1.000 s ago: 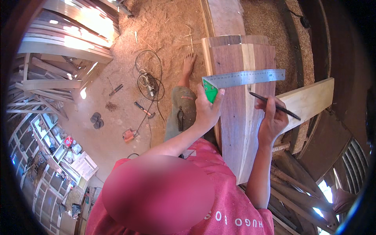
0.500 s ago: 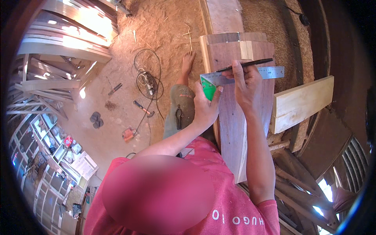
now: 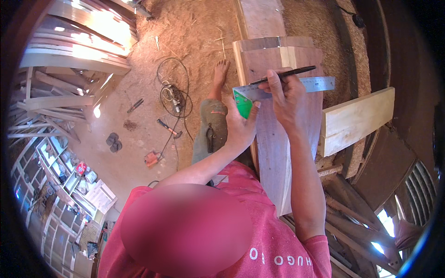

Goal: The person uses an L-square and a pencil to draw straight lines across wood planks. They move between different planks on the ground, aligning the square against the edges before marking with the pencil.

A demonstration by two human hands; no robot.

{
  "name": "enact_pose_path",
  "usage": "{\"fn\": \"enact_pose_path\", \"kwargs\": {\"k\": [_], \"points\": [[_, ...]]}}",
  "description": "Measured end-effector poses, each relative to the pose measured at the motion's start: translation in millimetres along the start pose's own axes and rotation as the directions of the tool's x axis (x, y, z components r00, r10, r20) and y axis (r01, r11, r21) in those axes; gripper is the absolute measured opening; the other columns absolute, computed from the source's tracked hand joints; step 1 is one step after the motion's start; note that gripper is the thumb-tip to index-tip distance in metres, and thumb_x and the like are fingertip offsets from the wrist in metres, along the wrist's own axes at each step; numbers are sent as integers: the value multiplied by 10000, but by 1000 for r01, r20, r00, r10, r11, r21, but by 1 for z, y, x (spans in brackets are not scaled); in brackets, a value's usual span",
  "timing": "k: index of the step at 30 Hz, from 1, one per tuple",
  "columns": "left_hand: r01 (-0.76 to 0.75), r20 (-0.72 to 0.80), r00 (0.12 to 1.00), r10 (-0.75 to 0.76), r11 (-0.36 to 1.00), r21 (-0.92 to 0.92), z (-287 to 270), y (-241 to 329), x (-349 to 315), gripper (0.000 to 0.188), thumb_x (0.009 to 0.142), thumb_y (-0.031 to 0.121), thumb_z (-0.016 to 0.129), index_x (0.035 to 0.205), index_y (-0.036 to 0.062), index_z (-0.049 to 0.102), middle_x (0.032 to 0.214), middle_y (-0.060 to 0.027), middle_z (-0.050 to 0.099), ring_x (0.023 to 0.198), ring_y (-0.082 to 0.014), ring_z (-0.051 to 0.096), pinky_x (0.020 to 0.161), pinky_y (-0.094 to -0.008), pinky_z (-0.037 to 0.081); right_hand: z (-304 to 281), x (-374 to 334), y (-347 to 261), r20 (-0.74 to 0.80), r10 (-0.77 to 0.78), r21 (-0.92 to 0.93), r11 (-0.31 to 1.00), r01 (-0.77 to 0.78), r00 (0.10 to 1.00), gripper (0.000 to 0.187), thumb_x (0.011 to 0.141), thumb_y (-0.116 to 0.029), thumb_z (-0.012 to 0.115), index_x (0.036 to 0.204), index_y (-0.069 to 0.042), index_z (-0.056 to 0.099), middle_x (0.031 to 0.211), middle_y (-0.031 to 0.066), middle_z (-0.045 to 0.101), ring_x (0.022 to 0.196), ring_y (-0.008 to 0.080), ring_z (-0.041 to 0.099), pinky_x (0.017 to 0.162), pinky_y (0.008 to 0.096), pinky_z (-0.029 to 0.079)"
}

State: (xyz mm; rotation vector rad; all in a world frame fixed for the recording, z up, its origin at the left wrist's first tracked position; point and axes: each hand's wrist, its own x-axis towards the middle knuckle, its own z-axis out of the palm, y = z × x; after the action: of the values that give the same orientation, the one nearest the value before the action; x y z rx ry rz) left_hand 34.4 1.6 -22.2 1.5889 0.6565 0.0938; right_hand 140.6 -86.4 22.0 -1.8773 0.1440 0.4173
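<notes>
A try square with a green stock [image 3: 244,105] and a steel ruled blade [image 3: 320,84] lies across a reddish-brown wooden board [image 3: 273,153]. My left hand [image 3: 241,127] is closed round the green stock at the board's left edge. Between the fingers of my right hand [image 3: 288,99] is a black pen [image 3: 296,72], its tip pointing left along the blade's far edge. That hand rests over the blade and hides its middle part. Under the brown board, the end of another board [image 3: 248,45] shows at the far side.
A pale plank [image 3: 357,121] juts out on the right. On the dirt floor to the left lie a hammer [image 3: 169,128], a coiled cable [image 3: 174,95] and dark pliers-like tool [image 3: 135,105]. Stacked timber [image 3: 76,58] stands at the far left, and shelves [image 3: 69,171] stand nearer.
Both hands, the square and the pen have shifted slightly left in the picture, along with the board's far end. The pen tip has moved left along the blade; both grips stay the same.
</notes>
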Motion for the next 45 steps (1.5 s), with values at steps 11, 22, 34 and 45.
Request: {"fn": "enact_pose_path", "kwargs": {"k": [11, 22, 34, 45], "points": [[25, -1, 1000, -25, 998, -50, 2, 3, -1, 415, 974, 203, 700, 1206, -27, 444, 977, -166, 688, 895, -256, 679, 803, -392, 525, -78, 23, 19, -195, 0, -155, 987, -31, 981, 318, 1057, -305, 589, 1043, 9, 635, 774, 93, 720, 720, 164, 722, 667, 294, 571], [77, 41, 996, -75, 996, -54, -1, 0, -1, 507, 970, 242, 708, 1323, -16, 451, 1102, -116, 659, 994, -192, 636, 883, -353, 510, -145, 46, 37, -393, -143, -383, 923, -21, 909, 286, 1076, -283, 557, 1011, -7, 586, 778, 78, 678, 691, 128, 674, 623, 292, 573], [-2, 2, 1000, 2, 998, -65, 1, 6, 0, 393, 983, 188, 690, 1206, -10, 433, 970, -135, 673, 909, -212, 664, 802, -372, 521, -50, 0, -3, 23, -473, -721, 603, 342, 881, 90, 974, -101, 627, 1024, -30, 601, 988, 177, 586, 886, 401, 610, 776, 494, 501], [-167, 84, 985, 153, 966, 199, -3, -13, -6, 673, 950, 197, 702, 1480, -29, 353, 1334, -189, 559, 1223, -278, 551, 1018, -412, 446, 30, -17, -24, 212, -344, -419, 814, 403, 915, 127, 986, -133, 634, 1079, -48, 619, 1008, 195, 605, 876, 410, 635, 726, 467, 533]]}}
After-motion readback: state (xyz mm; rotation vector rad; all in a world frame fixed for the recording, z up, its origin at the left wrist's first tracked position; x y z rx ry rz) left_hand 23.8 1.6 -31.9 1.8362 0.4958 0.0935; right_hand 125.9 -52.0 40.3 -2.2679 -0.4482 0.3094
